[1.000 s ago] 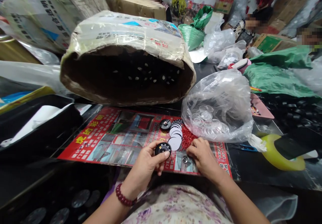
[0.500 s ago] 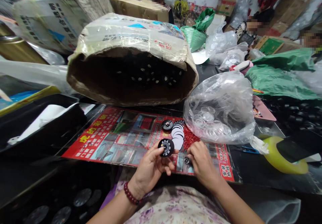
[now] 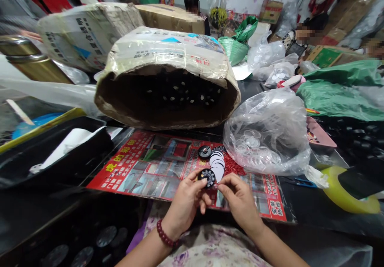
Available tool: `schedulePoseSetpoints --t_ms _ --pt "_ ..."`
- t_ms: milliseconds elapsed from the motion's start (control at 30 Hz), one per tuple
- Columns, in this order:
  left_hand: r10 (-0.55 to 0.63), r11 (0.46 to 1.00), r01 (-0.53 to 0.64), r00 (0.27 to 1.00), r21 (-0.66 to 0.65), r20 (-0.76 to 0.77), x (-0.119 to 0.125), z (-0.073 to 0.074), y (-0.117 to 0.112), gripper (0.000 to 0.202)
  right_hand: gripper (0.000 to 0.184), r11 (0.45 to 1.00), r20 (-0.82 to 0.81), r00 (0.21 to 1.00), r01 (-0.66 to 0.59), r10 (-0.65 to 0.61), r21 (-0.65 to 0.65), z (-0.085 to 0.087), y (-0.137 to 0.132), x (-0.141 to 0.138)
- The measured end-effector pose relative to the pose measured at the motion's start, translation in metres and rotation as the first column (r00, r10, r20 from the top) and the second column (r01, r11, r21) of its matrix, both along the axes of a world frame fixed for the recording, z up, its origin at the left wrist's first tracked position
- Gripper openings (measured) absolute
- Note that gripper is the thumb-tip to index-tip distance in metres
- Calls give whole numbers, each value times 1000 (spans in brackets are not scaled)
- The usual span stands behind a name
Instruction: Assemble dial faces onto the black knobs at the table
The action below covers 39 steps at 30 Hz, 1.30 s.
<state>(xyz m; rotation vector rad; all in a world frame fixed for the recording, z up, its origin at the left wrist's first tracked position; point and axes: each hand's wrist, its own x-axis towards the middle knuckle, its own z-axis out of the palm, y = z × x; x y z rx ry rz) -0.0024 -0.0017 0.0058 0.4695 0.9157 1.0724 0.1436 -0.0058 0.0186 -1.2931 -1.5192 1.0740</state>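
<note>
My left hand (image 3: 187,201) grips a round black dial with a printed scale (image 3: 207,177), held just above the red poster (image 3: 144,167). My right hand (image 3: 238,201) is closed in a pinch right beside the dial; what it pinches is too small to name. Behind the hands lie a row of white round discs (image 3: 217,163), another black dial part (image 3: 204,151) and a heap of small red pieces (image 3: 232,166).
A clear plastic bag of transparent rings (image 3: 267,135) sits to the right. A torn cardboard box on its side (image 3: 168,79) holds several dark parts. A black tray (image 3: 54,151) stands left, a yellow tape roll (image 3: 348,195) far right. Other people sit at the back.
My right hand has lifted off the poster and come up next to the dial. My left hand has raised and turned the dial slightly. The view has shifted right.
</note>
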Motion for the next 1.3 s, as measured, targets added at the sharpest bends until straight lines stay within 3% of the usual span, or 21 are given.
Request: schedulePoseSetpoints --t_ms 100,200,567,800,933,1133,1200,1300 --pt "-68 997 70 996 43 -59 3 0 -3 54 11 982 184 982 -78 46 171 3 4 1" --pt "-88 994 93 993 62 -79 4 -1 -5 53 15 963 282 957 -141 73 231 0 7 -4" --pt "-88 990 99 990 98 -108 5 -9 -4 48 15 967 250 963 -156 102 204 -5 10 -7" --pt "-120 987 124 992 100 -43 0 -12 -7 47 16 920 258 926 -332 275 210 2 17 3" --pt "-129 985 133 991 108 -40 0 -13 -7 46 15 931 239 938 -302 252 204 1 15 3" --pt "-113 986 121 990 110 -84 1 -11 -7 44 7 983 185 977 -133 108 129 -4 12 -6" --pt "-106 987 115 990 109 -88 1 -11 -7 42 20 997 71 995 -72 70 23 -6 13 -8" --pt "-101 988 111 991 109 -92 1 -11 -6 38 37 983 -151 987 -84 60 -162 -10 14 -9"
